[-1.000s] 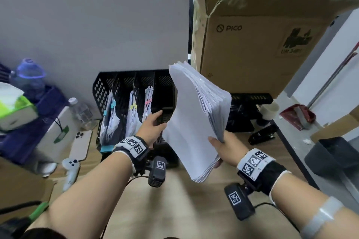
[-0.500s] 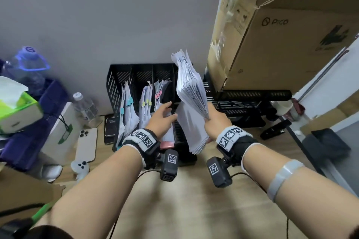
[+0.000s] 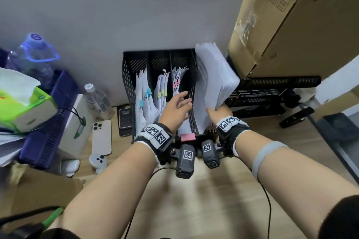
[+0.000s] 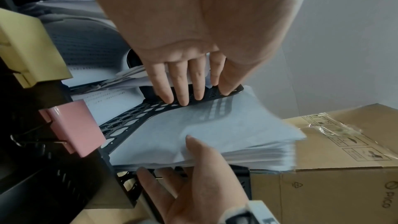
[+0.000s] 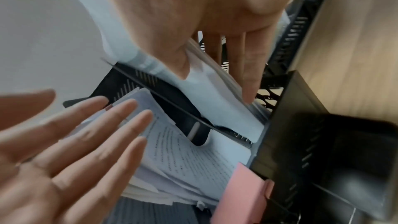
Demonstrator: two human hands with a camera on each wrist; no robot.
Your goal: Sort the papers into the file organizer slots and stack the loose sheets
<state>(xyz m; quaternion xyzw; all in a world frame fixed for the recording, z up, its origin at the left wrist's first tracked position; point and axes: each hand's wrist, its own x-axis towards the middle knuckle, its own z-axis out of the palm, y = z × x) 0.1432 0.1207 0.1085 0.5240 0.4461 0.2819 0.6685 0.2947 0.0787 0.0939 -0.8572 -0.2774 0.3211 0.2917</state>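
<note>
The right hand (image 3: 217,111) holds a thick stack (image 3: 213,83) of white paper, thumb on one side and fingers on the other, and the stack stands in the far right slot of the black organizer (image 3: 128,75), at about 12 o'clock in the head view. The left hand (image 3: 175,108) is wide, with flat fingers (image 4: 181,88) touching the black wall just left of the stack. Clipped papers (image 3: 143,99) stand in the other three slots, and a phone (image 3: 102,137) lies at 9 o'clock.

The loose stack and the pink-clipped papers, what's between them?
A black mesh divider of the organizer separates the stack from the pink-clipped papers; clearest in the head view.
</note>
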